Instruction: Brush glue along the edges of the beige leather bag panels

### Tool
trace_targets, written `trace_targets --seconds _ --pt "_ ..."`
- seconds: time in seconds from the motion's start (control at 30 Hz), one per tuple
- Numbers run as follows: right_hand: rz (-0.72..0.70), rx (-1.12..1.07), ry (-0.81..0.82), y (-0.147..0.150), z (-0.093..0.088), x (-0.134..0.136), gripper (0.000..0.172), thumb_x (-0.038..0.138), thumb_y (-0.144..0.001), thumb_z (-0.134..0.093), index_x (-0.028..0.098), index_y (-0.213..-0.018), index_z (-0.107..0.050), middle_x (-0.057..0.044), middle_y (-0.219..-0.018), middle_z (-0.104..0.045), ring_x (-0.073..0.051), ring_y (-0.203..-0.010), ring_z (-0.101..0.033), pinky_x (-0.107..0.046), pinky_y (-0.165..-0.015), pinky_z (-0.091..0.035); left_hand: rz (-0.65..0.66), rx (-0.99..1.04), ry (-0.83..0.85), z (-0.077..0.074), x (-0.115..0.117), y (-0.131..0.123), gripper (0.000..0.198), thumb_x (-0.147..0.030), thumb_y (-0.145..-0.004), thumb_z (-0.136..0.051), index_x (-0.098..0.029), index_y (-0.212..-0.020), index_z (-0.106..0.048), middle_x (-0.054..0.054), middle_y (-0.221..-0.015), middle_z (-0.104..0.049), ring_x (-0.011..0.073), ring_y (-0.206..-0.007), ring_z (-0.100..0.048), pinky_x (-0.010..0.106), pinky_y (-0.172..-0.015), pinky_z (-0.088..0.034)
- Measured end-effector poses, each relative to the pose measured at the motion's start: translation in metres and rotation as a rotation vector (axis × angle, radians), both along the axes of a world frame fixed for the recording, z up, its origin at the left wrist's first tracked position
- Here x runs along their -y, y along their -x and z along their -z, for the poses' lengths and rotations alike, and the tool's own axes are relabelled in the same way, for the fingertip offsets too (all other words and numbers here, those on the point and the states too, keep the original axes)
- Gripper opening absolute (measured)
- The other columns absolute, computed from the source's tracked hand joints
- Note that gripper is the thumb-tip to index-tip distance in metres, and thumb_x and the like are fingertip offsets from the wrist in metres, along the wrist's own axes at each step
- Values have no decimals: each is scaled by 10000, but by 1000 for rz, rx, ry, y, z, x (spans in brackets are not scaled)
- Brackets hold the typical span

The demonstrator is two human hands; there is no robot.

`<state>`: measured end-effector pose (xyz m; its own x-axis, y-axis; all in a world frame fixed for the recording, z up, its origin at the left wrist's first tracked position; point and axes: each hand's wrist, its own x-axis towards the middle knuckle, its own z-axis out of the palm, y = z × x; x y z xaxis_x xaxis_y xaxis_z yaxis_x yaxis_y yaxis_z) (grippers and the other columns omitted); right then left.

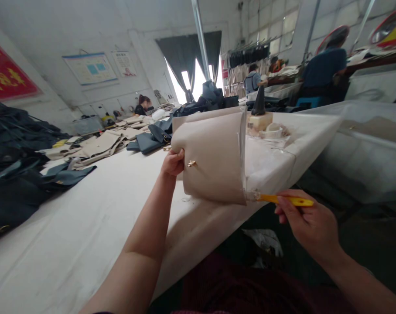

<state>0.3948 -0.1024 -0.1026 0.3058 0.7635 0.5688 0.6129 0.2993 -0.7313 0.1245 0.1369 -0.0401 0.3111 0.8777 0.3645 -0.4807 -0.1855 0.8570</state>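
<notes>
Head view: the left hand (174, 163) pinches the left side of a beige, leather-like bag piece with small gold fittings (214, 152), held upright over a white-covered table (96, 218). The right hand (311, 224) grips a yellow-handled brush (283, 200), its head at the piece's lower right corner, near the table's slanting edge. Behind stands a round white tub (273, 129), contents indistinct. Past the table's right edge, a translucent white plastic bin (364, 152) contains beige material (377, 129). White tabletop extends from the left forearm to the navy pile (15, 192).
</notes>
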Motion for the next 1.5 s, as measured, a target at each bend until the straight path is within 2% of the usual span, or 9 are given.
trace_targets --seconds 0.2,0.37,0.53,0.73,0.87,1.0,1.2,1.4,1.5 --pt "29 -28 -38 -10 -1 -22 308 458 -933 -496 167 -899 -592 12 -595 -581 -123 -479 -550 -240 -496 -429 166 -127 25 -12 13 12 362 -268 -415 -890 -171 -719 -719 39 -642 -707 286 -807 -700 474 -933 -521" --pt "3 -10 -30 -14 -6 -9 292 453 -941 -497 182 -914 -601 25 -599 -589 -108 -494 -559 -218 -505 -432 238 -234 99 4 34 35 309 -249 -450 -886 -176 -719 -752 56 -691 -730 226 -651 -696 403 -811 -585" --pt "2 53 -41 -14 -16 10 236 419 -952 -495 210 -924 -601 24 -631 -595 -107 -509 -560 -216 -497 -428 223 -234 127 18 53 49 254 -224 -517 -864 -182 -744 -758 58 -765 -744 197 -692 -698 315 -743 -596" --pt "-86 119 -89 -10 -12 -10 223 393 -941 -507 186 -938 -590 27 -620 -596 -105 -501 -566 -216 -496 -434 219 -220 149 20 71 55 245 -187 -532 -858 -181 -759 -764 49 -781 -747 159 -735 -697 233 -746 -572" --pt "-128 83 14 -12 -9 -17 318 456 -930 -476 164 -885 -593 12 -582 -584 -121 -447 -547 -235 -456 -427 182 -226 156 25 83 62 233 -210 -540 -863 -186 -750 -765 46 -766 -746 151 -707 -692 226 -725 -571" --pt "-189 -45 179 -12 -20 -3 455 592 -876 -476 158 -815 -598 -18 -567 -575 -142 -418 -525 -252 -409 -409 135 -226 200 34 95 65 268 -213 -534 -868 -181 -780 -765 49 -781 -747 157 -710 -696 221 -722 -574" --pt "-203 -197 427 -16 -20 6 618 742 -796 -480 155 -634 -589 -55 -545 -571 -135 -419 -491 -267 -472 -412 42 -205 270 40 103 61 303 -204 -491 -885 -174 -768 -765 55 -777 -747 158 -709 -697 210 -717 -579" --pt "-34 -176 233 -23 -16 -19 514 667 -842 -499 168 -763 -600 -11 -537 -565 -139 -477 -526 -262 -536 -416 31 -200 276 40 102 60 298 -208 -478 -888 -170 -745 -762 50 -742 -741 154 -662 -685 229 -700 -583" --pt "-51 -145 123 -24 -14 -26 436 590 -892 -490 171 -853 -600 0 -587 -590 -136 -492 -544 -261 -544 -427 53 -204 262 40 102 61 284 -205 -499 -879 -172 -754 -759 43 -749 -742 159 -667 -687 233 -670 -584"
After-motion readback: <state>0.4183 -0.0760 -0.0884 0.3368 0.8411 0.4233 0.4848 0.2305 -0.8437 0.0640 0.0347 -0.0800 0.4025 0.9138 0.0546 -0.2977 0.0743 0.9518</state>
